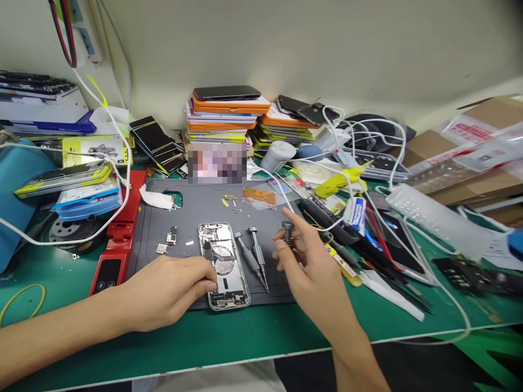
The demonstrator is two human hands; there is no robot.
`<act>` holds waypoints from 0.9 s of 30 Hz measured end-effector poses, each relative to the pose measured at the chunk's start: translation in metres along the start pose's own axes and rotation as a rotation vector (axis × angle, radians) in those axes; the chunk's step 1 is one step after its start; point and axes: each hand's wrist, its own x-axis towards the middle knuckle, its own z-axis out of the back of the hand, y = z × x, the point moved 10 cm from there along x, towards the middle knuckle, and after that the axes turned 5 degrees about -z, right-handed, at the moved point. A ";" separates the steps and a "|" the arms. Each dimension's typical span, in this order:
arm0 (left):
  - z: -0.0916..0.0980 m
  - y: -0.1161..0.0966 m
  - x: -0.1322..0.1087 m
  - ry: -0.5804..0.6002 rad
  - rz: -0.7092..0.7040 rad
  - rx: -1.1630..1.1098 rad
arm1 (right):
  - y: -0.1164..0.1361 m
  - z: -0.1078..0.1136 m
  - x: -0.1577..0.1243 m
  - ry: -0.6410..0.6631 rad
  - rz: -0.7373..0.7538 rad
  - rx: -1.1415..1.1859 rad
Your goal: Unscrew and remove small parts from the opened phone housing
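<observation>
An opened phone [223,265] lies on the grey work mat [192,209], its insides showing. My left hand [169,291] rests at the phone's left edge with fingertips pressed on its lower part. My right hand [304,258] hovers to the right of the phone, fingers pinched around a small grey screwdriver [287,230] held upright. Two more grey screwdrivers [253,258] lie on the mat between the phone and my right hand. Small loose parts [171,237] sit on the mat left of the phone.
Stacks of orange phone boxes [226,114] stand at the back wall. White cables [368,141], a yellow tool [339,185], black tools and cardboard boxes [482,141] crowd the right. A red device [118,245] and boxed parts lie left. The green table edge [245,359] runs along the front.
</observation>
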 end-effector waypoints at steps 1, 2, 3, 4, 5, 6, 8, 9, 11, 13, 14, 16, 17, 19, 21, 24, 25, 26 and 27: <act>-0.001 0.001 0.000 0.011 0.012 -0.009 | -0.002 -0.001 -0.001 -0.023 -0.022 -0.003; -0.002 0.002 0.000 0.024 0.022 -0.016 | -0.003 -0.002 -0.001 -0.038 -0.038 -0.013; -0.003 0.002 0.000 0.037 0.029 -0.022 | -0.003 -0.002 -0.002 -0.050 -0.040 -0.029; -0.004 0.003 0.000 0.046 0.034 -0.026 | -0.002 -0.002 -0.002 -0.065 -0.026 -0.050; -0.005 0.003 0.000 0.053 0.041 -0.027 | -0.001 -0.002 -0.002 -0.078 -0.010 -0.073; -0.006 0.004 0.000 0.057 0.046 -0.027 | -0.001 -0.001 -0.002 -0.093 0.002 -0.092; -0.006 0.005 0.001 0.059 0.058 -0.024 | -0.005 0.002 -0.002 -0.125 -0.014 -0.089; -0.005 0.005 0.001 0.060 0.063 -0.021 | -0.009 0.005 -0.002 -0.143 -0.041 -0.052; -0.006 0.006 0.001 0.064 0.075 -0.015 | -0.018 0.011 -0.002 -0.187 -0.108 0.088; -0.007 0.006 0.001 0.073 0.084 -0.009 | -0.024 0.016 -0.004 -0.237 -0.161 0.247; -0.007 0.006 0.001 0.077 0.086 -0.005 | -0.026 0.017 -0.005 -0.257 -0.172 0.303; -0.009 0.005 0.002 0.086 0.088 -0.001 | -0.027 0.019 -0.006 -0.271 -0.175 0.344; -0.010 0.005 0.002 0.088 0.089 -0.001 | -0.027 0.018 -0.006 -0.264 -0.169 0.334; -0.011 0.005 0.002 0.088 0.088 0.004 | -0.024 0.017 -0.005 -0.244 -0.150 0.267; -0.011 0.004 0.003 0.084 0.081 0.015 | -0.019 0.016 -0.003 -0.224 -0.128 0.158; -0.009 0.003 0.003 0.073 0.063 0.031 | -0.008 0.005 0.002 -0.124 -0.060 -0.046; -0.009 0.003 0.003 0.068 0.058 0.033 | -0.003 -0.002 0.004 -0.075 -0.025 -0.120; -0.008 0.003 0.003 0.063 0.054 0.034 | 0.001 -0.009 0.006 -0.034 0.010 -0.185; -0.008 0.003 0.003 0.057 0.051 0.036 | 0.004 -0.015 0.007 -0.006 0.039 -0.240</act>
